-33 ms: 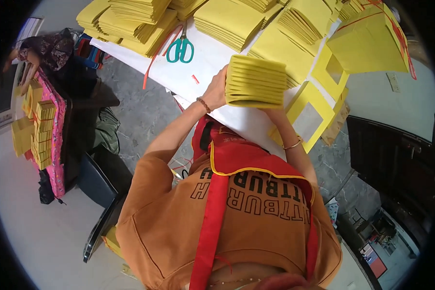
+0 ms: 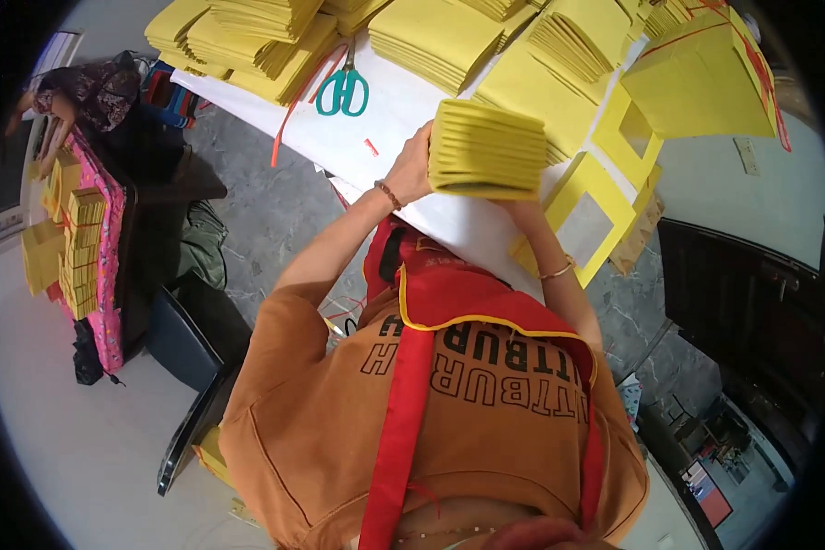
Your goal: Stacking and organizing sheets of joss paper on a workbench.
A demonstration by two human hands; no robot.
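A thick stack of folded yellow paper bags [image 2: 487, 151] is held up over the white-covered table [image 2: 403, 105], its layered folded edges facing me. My left hand [image 2: 413, 165] grips the stack's left side, the fingers partly hidden behind it. From below and to the right, my right hand [image 2: 522, 213] supports the stack; most of its fingers are out of sight underneath. Green-handled scissors [image 2: 343, 93] lie on the table to the left of the stack, with a red ribbon [image 2: 289, 119] beside them.
More yellow bag stacks [image 2: 435, 41] cover the table's far side. Yellow sheets with cut-out windows [image 2: 605, 206] lie at right, below a ribbon-tied yellow bundle [image 2: 697, 82]. At far left another person's arm [image 2: 62, 115] is near a pink-covered table [image 2: 110, 211]. A dark chair [image 2: 185, 339] stands left.
The stack has shifted up very slightly and tilted a little in my hands. Both hands keep their hold.
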